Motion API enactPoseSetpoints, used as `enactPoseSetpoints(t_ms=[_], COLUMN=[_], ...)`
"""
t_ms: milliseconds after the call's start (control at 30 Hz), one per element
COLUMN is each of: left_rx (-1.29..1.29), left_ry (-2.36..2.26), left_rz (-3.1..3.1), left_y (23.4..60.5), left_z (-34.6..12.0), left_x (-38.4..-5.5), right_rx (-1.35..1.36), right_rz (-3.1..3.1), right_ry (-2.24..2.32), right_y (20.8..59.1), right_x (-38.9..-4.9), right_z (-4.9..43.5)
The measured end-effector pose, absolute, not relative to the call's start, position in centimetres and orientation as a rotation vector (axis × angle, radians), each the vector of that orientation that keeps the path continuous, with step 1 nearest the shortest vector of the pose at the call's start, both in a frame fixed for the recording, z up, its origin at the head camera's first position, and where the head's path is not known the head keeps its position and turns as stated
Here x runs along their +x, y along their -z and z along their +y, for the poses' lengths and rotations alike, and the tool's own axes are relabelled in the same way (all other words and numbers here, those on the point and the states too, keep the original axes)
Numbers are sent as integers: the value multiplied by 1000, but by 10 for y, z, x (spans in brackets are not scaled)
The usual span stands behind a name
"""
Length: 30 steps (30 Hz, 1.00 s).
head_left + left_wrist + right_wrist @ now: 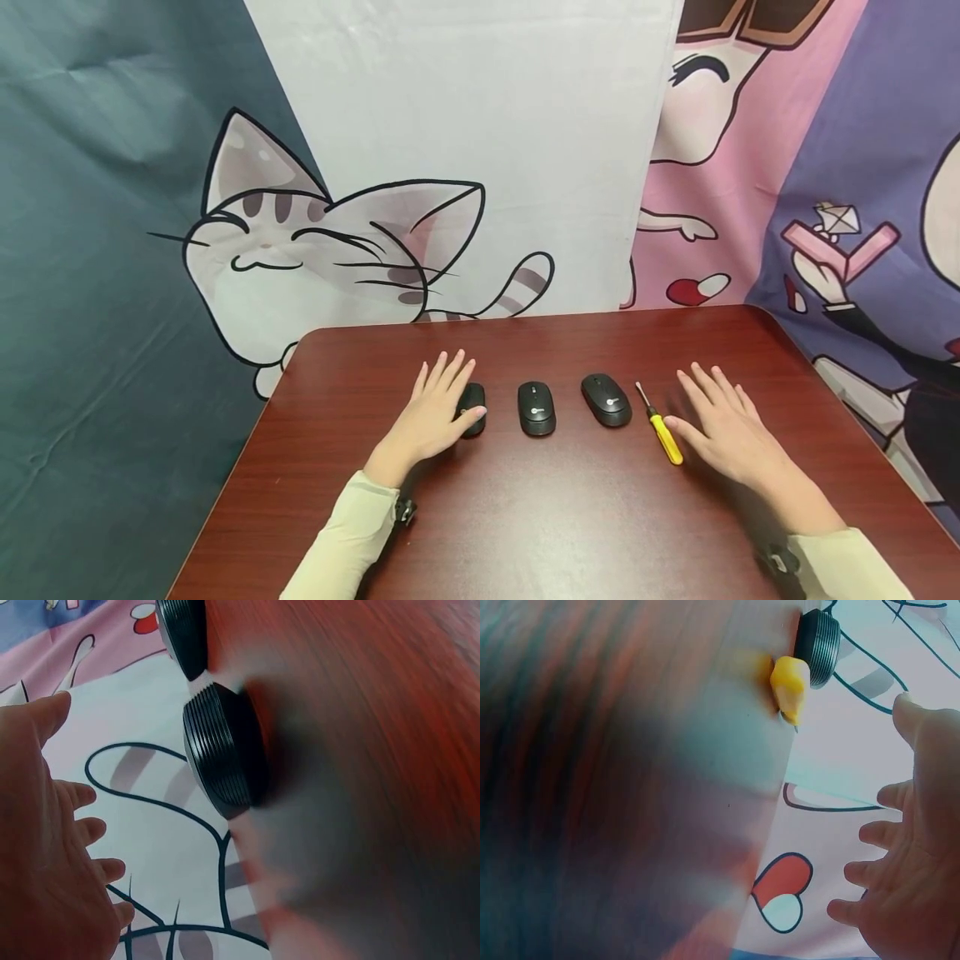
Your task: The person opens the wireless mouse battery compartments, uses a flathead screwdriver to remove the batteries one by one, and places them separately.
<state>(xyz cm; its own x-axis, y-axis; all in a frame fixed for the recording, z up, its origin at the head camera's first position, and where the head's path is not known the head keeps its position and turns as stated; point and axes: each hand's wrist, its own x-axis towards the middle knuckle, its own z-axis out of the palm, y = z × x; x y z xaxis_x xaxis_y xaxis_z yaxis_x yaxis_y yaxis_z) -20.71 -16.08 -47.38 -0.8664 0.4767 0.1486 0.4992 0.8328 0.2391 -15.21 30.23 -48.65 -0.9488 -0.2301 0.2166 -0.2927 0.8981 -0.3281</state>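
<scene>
Three black computer mice lie on the table: a left mouse (472, 410), a middle mouse (536, 408) and a right mouse (606, 400). Beside the right one is a screwdriver (664, 437) with a yellow handle, its metal tip pointing away. My left hand (431, 410), fingers straight and spread, is held over the table and partly hides the left mouse in the head view. In the left wrist view that hand (56, 840) hovers apart from the nearest mouse (225, 746). To the right of the screwdriver my right hand (727, 429) hovers palm down, fingers spread, holding nothing.
The reddish-brown wooden table (480, 533) has rounded far corners. Behind it hangs a printed cloth backdrop (480, 92) with a cartoon cat and other figures. A small dark device (405, 511) sits at the left wrist, another (782, 560) at the right.
</scene>
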Motion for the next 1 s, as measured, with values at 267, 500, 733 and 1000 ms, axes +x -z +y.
enactPoseSetpoints(t_ms=[267,500,733,1000], left_rx=[-817,-857,-893,-937], left_ry=[381,375,365,335], left_rz=[-2942,-2926,-2932,-2941], left_y=[474,477,479,478], left_z=[-143,-128,-114,-97], left_x=[-210,-210,-212,-213], right_rx=[430,462,493,507], right_rz=[-2885,-2880,-2923,-2940], right_ry=[-523,-533,-511,-495], right_y=[490,492,492,493], right_x=[-155,-158,-161,-165], right_z=[296,290,285,281])
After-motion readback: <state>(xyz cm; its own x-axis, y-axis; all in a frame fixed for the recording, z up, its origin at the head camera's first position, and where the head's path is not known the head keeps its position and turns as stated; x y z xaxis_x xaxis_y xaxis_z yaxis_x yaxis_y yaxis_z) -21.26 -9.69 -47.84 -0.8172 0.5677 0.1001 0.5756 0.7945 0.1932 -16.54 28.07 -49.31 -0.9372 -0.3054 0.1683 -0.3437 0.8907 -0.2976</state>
